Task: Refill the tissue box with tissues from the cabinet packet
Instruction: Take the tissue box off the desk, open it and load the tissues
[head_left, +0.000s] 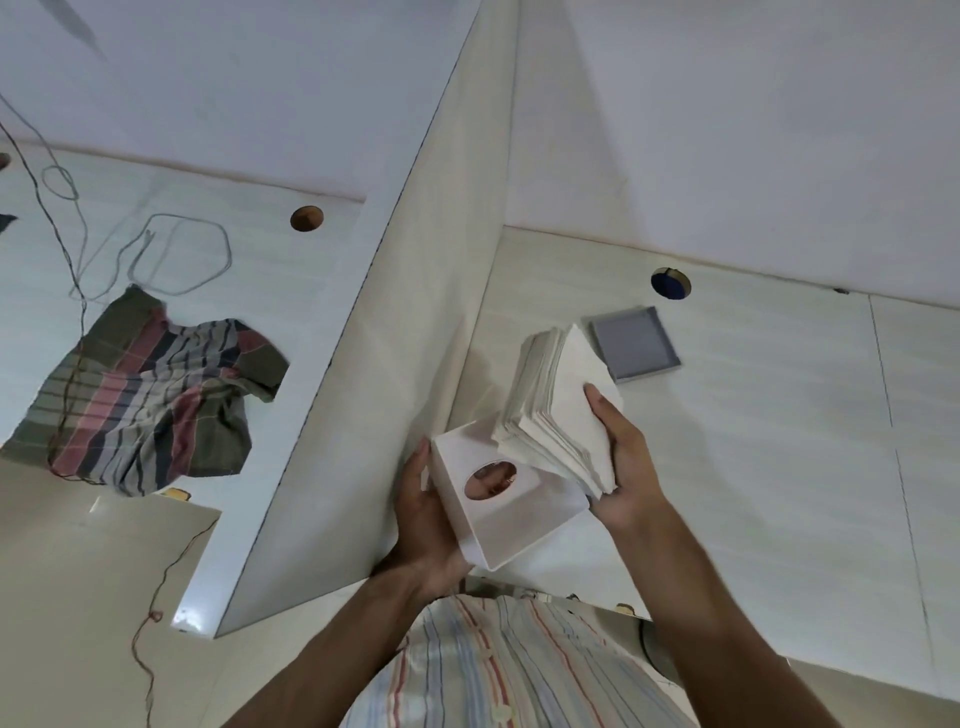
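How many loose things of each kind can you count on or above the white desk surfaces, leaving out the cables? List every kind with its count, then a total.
White tissue box, held in the left hand: 1
Stack of white tissues, held in the right hand: 1
Grey square lid: 1
Striped cloth: 1
Total: 4
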